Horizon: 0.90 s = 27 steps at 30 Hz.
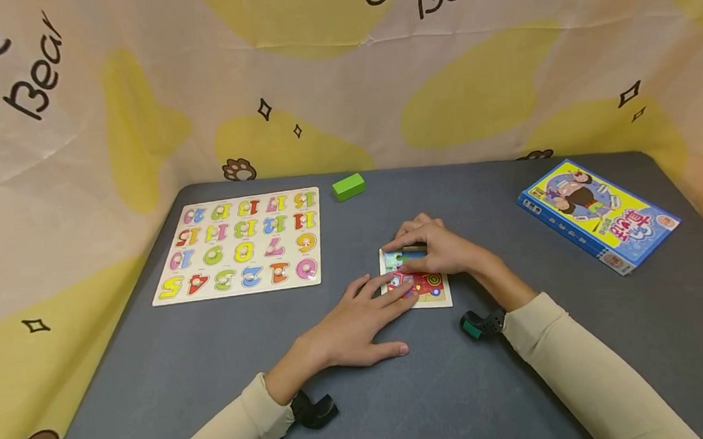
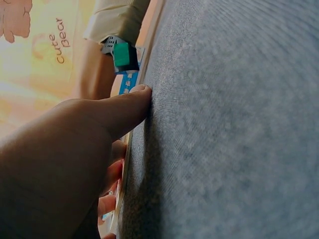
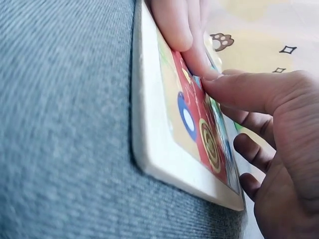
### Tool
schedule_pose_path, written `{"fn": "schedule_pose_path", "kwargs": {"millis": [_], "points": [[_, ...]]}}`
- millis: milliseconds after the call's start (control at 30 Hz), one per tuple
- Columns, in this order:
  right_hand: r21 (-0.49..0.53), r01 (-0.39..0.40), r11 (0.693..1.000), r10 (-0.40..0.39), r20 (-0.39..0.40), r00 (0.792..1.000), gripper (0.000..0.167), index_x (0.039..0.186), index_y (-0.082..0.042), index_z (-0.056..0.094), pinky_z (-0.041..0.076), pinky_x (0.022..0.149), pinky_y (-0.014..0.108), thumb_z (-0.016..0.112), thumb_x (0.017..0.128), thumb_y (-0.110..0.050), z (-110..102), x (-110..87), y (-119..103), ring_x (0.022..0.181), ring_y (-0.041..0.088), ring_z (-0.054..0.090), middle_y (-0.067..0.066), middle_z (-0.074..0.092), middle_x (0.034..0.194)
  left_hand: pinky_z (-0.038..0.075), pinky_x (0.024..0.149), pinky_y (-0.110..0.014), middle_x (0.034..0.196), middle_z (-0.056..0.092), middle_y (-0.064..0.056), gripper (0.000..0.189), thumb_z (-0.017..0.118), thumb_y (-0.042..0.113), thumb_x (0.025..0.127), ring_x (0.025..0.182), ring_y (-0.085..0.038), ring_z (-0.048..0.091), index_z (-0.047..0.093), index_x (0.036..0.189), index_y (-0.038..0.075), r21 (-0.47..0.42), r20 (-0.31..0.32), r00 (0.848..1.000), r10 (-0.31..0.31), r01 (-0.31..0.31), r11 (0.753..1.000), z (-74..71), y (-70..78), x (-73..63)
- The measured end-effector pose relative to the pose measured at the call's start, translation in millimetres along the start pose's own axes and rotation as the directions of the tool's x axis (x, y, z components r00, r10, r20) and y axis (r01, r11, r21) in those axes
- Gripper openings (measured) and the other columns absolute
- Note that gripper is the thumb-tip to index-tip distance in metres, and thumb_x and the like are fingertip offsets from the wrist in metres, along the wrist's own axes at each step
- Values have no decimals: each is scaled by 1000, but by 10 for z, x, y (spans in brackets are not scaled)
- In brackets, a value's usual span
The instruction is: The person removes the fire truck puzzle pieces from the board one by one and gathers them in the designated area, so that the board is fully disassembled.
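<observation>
Head view shows your left hand (image 1: 360, 325) with its fingers straight and spread, their tips laid over the left part of the picture puzzle (image 1: 429, 289), the thumb held apart above the grey table (image 1: 492, 398). That puzzle lies flat just right of those fingers and under your right hand (image 1: 443, 247): a pale, rounded frame round a bright picture, with a red vehicle, a blue wheel with a white middle, a yellow-ringed wheel, and blue and green towards the far edge. Your right fingers bend near that edge while the thumb touches the face; you cannot tell whether they pinch anything. Both hands stand in the way of much of the picture. Around them, the number board (image 1: 228, 254), four rows of bright numerals, lies left of and beyond your left hand; the green block (image 1: 349, 187) sits beyond your right hand, to its left; the blue-and-yellow box (image 1: 599, 217) lies slanted, well right of your right hand.
</observation>
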State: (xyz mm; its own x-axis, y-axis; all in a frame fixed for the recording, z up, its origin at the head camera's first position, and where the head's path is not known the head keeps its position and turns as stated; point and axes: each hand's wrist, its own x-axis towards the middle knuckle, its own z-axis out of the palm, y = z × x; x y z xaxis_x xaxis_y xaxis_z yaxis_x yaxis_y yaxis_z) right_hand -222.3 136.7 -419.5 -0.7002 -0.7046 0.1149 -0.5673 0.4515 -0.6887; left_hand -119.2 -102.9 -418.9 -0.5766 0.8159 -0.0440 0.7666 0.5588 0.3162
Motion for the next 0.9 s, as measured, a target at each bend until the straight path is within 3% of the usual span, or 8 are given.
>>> {"fn": "schedule_pose_path", "kwargs": {"millis": [633,900], "points": [[-75,-23,997,21,-26,999,35,122,-16,76,21,89,45,80,87,-15,-18,-7,-95,100,16,44,-2,70,110,11,126,-57,172,18,8,78,53,60,99,159,-23,13,25,163,25,7,24,1000,-13,12,1000,20,-1,-5],[-16,-114,993,112,-109,988,39,125,-16,74,20,85,42,82,87,-21,-119,-8,84,103,22,48,3,70,111,11,126,-57,171,20,7,78,54,59,99,159,-24,14,26,163,25,-8,18,1000,-7,7,1000,14,-5,-2]]}}
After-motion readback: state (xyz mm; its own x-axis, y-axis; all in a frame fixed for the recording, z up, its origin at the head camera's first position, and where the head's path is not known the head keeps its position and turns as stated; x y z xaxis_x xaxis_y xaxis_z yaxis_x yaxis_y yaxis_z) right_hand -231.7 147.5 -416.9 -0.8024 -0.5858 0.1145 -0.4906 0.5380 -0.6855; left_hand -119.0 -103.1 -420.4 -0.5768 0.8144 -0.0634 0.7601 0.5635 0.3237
